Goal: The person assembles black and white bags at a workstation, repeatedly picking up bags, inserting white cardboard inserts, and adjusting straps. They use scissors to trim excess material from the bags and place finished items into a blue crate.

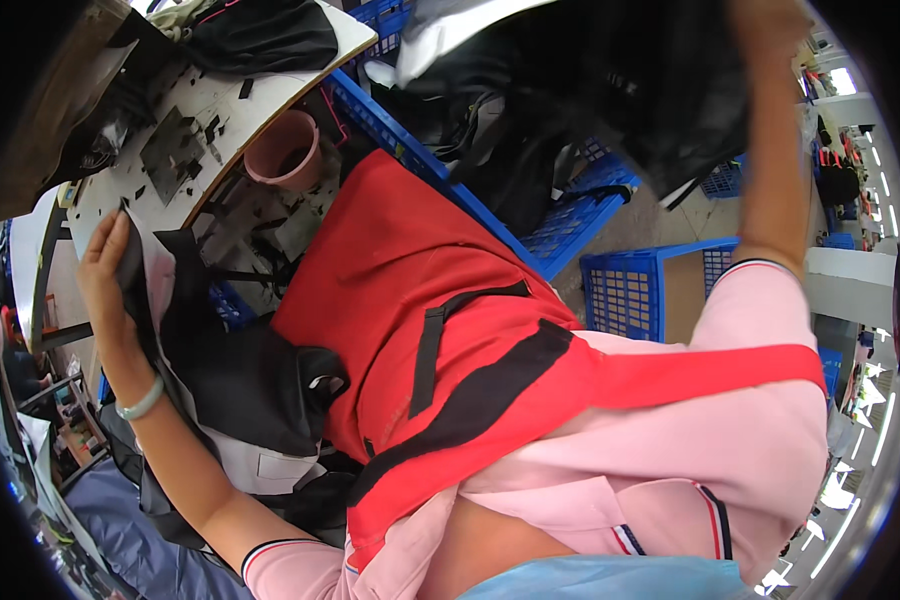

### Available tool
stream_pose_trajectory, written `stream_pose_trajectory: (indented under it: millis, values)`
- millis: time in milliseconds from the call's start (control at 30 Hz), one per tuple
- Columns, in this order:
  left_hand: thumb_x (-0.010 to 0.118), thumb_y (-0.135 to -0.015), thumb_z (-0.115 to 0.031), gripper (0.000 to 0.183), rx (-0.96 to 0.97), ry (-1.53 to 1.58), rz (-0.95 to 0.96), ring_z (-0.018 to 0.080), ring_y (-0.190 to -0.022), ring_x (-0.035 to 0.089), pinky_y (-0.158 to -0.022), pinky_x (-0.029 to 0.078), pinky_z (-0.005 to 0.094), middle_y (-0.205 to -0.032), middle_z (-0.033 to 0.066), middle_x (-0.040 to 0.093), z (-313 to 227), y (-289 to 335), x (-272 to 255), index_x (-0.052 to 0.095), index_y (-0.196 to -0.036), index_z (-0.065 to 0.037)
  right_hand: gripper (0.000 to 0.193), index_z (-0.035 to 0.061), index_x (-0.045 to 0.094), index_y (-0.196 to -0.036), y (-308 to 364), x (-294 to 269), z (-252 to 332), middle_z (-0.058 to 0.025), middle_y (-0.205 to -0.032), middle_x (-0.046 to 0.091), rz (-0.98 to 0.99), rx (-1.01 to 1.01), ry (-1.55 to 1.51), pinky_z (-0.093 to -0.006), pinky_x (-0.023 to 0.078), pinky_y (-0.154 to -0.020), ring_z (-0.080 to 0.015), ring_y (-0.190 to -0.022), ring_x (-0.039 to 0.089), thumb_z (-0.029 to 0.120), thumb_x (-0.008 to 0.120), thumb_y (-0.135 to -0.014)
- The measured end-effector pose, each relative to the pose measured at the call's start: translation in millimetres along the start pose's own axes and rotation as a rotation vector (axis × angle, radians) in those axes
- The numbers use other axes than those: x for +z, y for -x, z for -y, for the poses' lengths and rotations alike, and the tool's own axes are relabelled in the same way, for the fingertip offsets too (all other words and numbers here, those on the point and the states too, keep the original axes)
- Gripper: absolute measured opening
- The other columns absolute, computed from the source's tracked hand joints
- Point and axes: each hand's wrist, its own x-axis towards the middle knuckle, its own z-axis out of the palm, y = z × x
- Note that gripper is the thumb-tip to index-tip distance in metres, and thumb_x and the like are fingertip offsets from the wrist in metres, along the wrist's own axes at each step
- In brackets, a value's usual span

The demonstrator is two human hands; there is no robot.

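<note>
two hands: left hand point(105, 275) pinches black fabric piece point(155, 290) lengthwise upright; right hand's point(765, 20) grip unclear.

Left hand point(108, 275) stretched out to the side, fingers curled in a grip — right arm raised high, its hand cut off at the frame's top edge.

One head-worn fisheye view, steeply downward and close over the person's torso (rim edges bent).
</note>
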Motion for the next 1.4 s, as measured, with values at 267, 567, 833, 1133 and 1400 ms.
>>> stream_pose_trajectory:
  millis: [267, 567, 833, 1133, 1400]
  values:
    - [0.071, -0.086, -0.007, 0.014, 0.014, 0.000, 0.308, 0.0032, -0.080, 0.055, -0.073, 0.042, 0.0181, -0.088, -0.0047, 0.063, -12, 80, 78, 0.069, -0.098, -0.001, 0.027, 0.0077, 0.068, -0.109, 381, 180, 301, -0.0204, -0.106, 0.067, 1.303, 0.514, -1.028, -0.0449, 0.048, -0.090, -0.0378, -0.104, 0.062, 0.024, 0.056, -0.091]
    - [0.070, -0.080, -0.004, 0.008, 0.046, -0.151, 0.296, 0.0054, -0.076, 0.052, -0.071, 0.039, 0.0198, -0.079, -0.0025, 0.057, 13, 108, 81, 0.066, -0.084, 0.001, 0.030, 0.0101, 0.069, -0.112, 259, 179, 217, -0.0125, -0.099, 0.071, 0.932, 0.321, -1.287, -0.0381, 0.052, -0.082, -0.0275, -0.094, 0.068, 0.024, 0.065, -0.085]
    - [0.071, -0.075, -0.003, 0.008, -0.003, -0.159, 0.507, 0.0101, -0.074, 0.056, -0.067, 0.041, 0.0232, -0.077, 0.0008, 0.059, 8, 160, 96, 0.065, -0.080, 0.001, 0.069, 0.0218, 0.042, -0.142, 272, 215, 188, -0.0166, -0.113, 0.064, 0.647, 0.323, -0.248, -0.0472, 0.046, -0.094, -0.0321, -0.110, 0.061, 0.032, 0.072, -0.080]
    - [0.071, -0.076, 0.003, 0.007, -0.072, 0.014, 0.372, 0.0074, -0.071, 0.053, -0.066, 0.040, 0.0212, -0.077, -0.0007, 0.056, 28, 167, 99, 0.067, -0.081, 0.001, 0.060, 0.0169, 0.046, -0.131, 315, 258, 127, -0.0130, -0.122, 0.055, 0.788, 0.369, -0.181, -0.0442, 0.043, -0.098, -0.0296, -0.122, 0.051, 0.027, 0.075, -0.079]
    - [0.073, -0.076, 0.002, 0.009, -0.060, -0.038, 0.389, 0.0067, -0.072, 0.054, -0.065, 0.041, 0.0211, -0.076, -0.0017, 0.055, 32, 162, 101, 0.067, -0.083, 0.001, 0.044, -0.0038, 0.067, -0.112, 350, 302, 128, -0.0177, -0.109, 0.069, 0.866, 1.035, -1.070, -0.0342, 0.049, -0.088, -0.0296, -0.099, 0.066, 0.026, 0.073, -0.081]
